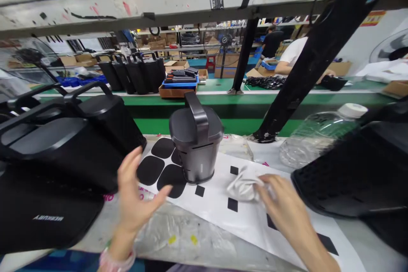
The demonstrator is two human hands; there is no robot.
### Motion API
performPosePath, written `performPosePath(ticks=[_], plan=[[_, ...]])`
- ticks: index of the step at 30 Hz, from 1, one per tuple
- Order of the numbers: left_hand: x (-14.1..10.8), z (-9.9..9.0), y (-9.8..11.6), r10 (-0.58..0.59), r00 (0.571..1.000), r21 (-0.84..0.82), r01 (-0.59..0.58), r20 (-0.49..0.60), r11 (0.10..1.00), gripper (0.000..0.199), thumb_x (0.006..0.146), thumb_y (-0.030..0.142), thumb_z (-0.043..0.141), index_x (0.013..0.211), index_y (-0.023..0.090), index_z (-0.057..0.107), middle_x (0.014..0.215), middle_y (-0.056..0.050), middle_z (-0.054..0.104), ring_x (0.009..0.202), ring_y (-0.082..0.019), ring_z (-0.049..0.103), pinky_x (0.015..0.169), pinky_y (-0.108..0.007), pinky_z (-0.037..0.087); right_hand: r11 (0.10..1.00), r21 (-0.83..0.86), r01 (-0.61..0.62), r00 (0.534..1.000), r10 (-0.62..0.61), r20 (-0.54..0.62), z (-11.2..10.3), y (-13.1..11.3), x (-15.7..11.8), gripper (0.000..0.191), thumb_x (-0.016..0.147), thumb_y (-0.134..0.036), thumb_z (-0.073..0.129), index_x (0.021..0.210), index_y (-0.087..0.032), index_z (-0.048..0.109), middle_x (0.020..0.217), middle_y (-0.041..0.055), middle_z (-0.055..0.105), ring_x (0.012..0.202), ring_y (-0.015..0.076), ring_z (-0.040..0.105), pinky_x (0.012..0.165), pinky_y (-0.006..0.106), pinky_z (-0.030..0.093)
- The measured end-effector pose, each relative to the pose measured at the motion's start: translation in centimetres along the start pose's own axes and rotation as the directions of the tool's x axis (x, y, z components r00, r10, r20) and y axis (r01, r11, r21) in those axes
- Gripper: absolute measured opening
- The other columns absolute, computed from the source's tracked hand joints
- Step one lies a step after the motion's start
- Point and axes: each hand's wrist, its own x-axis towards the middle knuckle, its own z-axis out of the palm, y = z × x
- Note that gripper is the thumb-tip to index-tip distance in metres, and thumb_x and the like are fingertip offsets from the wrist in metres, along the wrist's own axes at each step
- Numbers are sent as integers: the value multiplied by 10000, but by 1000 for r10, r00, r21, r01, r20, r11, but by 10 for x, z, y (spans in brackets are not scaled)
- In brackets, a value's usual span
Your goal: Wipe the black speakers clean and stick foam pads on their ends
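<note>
There's a big clear plastic bottle with a white cap (318,136) over on the right, kinda near the foot of a slanted black post (293,72). Behind that, a long green surface (145,100) has a blue plastic tray of dark bits (181,84) on a brown cardboard box (175,92), plus a messy pile of black cables (266,82) near a person in a white top (295,51). Way further back you can spot a red stool (210,62) and a person in black (273,42).

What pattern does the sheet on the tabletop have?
The sheet is white with black squares and rounded patches, clearest in the head view.
</note>
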Motion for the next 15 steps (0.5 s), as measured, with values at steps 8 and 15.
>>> performPosePath(ticks=[8, 15], plan=[[38, 103, 8, -295, 893, -526, 441, 340, 728, 1275, 450, 461, 921, 1489, 208, 226, 1467, -206, 450, 1337, -355, 485, 1119, -522, 384, 923, -383, -42, 998, 23, -55, 30, 11, -37, 585, 957, -522, 346, 1422, -197, 487, 1514, 185, 416, 1333, 444, 434, 949, 653, 443], [61, 102, 33, -606, 696, -677, 659, 384, 329, 614, 684, 561, 738, 1141, 169, 620, 1017, -89, 736, 976, -283, 707, 881, -408, 581, 920, -363, 150, 979, -88, 181, 63, -19, -67, 594, 961, -547, 335, 1469, -263, 456, 1551, 80, 371, 1416, 355, 375, 1070, 634, 354]])
